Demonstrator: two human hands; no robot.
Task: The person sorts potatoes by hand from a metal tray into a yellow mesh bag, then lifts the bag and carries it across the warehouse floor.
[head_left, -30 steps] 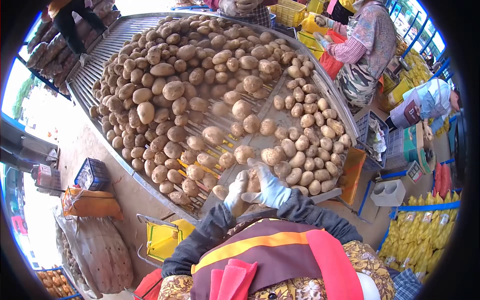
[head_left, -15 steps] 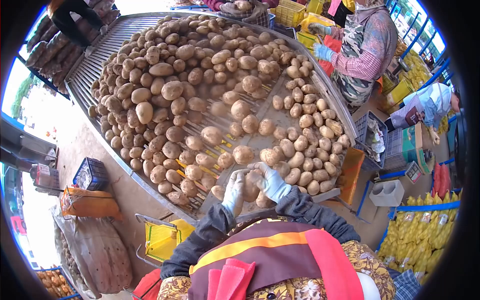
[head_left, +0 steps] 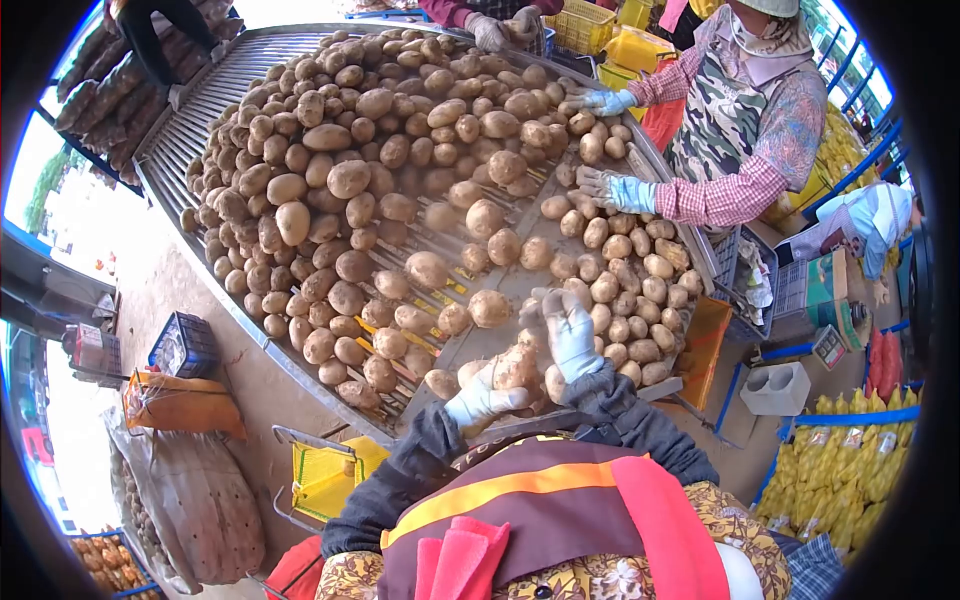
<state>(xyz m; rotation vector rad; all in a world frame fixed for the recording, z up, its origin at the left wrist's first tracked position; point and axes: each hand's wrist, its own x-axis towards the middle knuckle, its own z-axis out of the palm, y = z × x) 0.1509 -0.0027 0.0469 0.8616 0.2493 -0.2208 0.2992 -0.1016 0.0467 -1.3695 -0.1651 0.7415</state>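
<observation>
A knobbly potato (head_left: 514, 368) is at the near edge of the table, low in the middle of the view, close in front of the person's body. The left hand (head_left: 487, 394), in a pale glove, is half closed, and it has hold of this potato from the left and near side. The right hand (head_left: 568, 338), gloved also, is just beside, to the right; its fingers are somewhat bent and point away from the body, and it cannot be told whether they grip something. Just left of the right wrist there is another, smaller potato (head_left: 555, 384).

To the right of this hand lie many small potatoes (head_left: 620, 300), close together. To the left and farther away, a big heap of larger potatoes (head_left: 330, 180) covers most of the slatted metal table (head_left: 195, 105). At the right side of the table a co-worker (head_left: 730, 120) stretches two gloved hands to the small potatoes. At the far edge, a second person's gloved hands (head_left: 490, 33) are visible. A yellow bag (head_left: 335, 480) hangs on a metal frame near the left sleeve.
</observation>
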